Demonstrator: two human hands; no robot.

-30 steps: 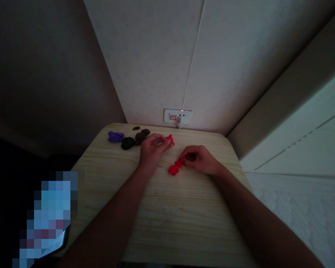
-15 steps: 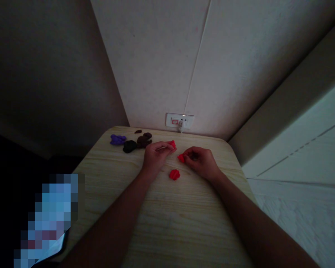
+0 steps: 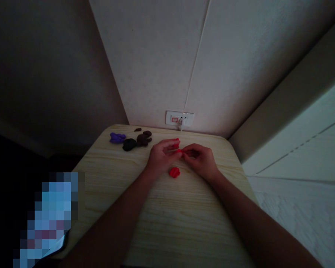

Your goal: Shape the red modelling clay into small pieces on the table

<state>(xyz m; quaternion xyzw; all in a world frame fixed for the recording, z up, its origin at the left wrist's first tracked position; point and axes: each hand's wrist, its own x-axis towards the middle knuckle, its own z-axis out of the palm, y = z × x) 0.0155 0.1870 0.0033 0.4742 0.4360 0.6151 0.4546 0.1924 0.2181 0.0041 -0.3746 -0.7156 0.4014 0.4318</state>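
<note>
Red modelling clay [image 3: 177,144] shows at the fingertips of my left hand [image 3: 160,156], whose fingers are bent around it. My right hand [image 3: 201,158] pinches a small bit of red clay [image 3: 181,151] between thumb and fingers. The fingertips of both hands almost meet at this bit. Just below them, a ridged red lump of clay [image 3: 174,172] lies on the wooden tabletop [image 3: 167,219]. My fingers partly hide the clay they hold, so its full shape cannot be made out.
At the back left of the table lie a purple clay lump [image 3: 117,138], a black lump [image 3: 129,144] and brown clay pieces [image 3: 144,138]. A wall socket [image 3: 179,118] with a plug is behind the table. A pixelated, lit screen [image 3: 53,212] stands at the left edge.
My hands have come together, and the right hand's red bit now meets the left fingertips. The left hand's fingers have spread a little. The lump on the table stays put.
</note>
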